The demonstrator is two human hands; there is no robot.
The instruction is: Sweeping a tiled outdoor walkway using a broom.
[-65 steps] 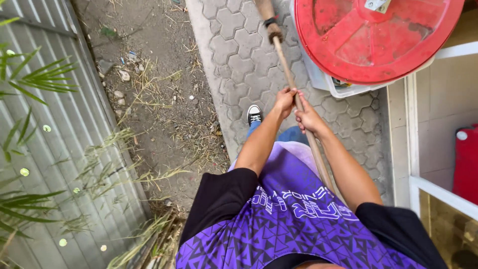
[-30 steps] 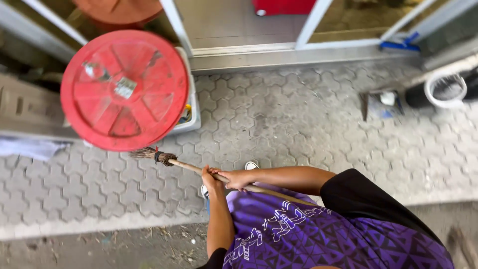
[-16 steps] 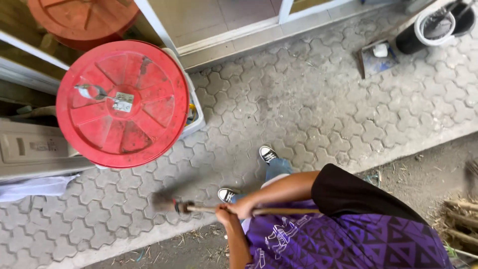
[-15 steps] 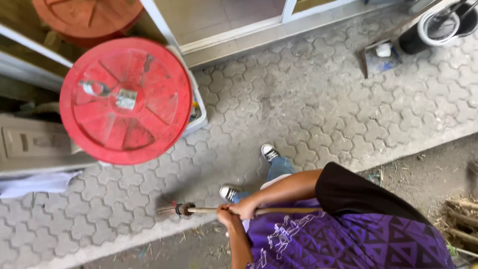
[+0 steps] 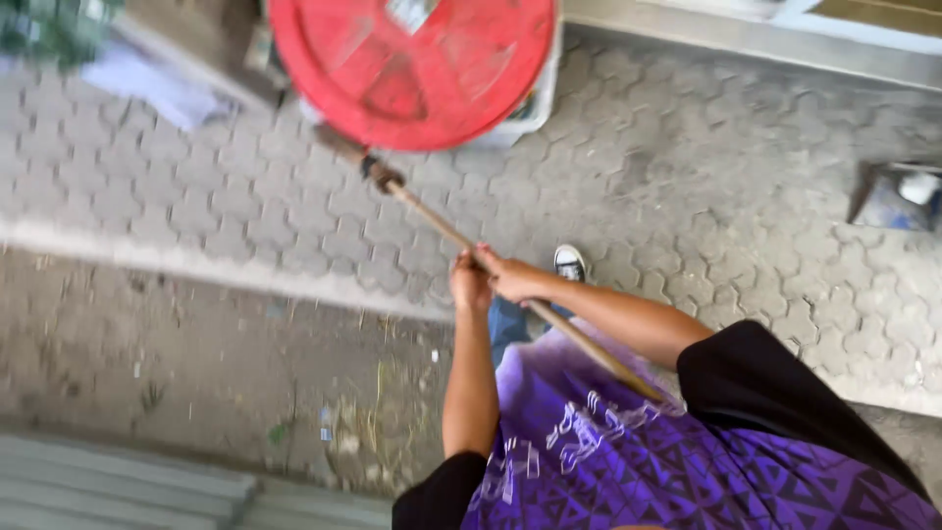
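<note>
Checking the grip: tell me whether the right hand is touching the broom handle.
Touching. The head view shows the right hand wrapped around the wooden broom handle, with the left hand gripping it alongside.

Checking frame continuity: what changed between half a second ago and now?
The broom swung from lying level toward the paving edge up to the red lid; its head now reaches under that lid. The view turned, so the dirt strip shows on the left. Unchanged: left hand and right hand both grip the handle.
</note>
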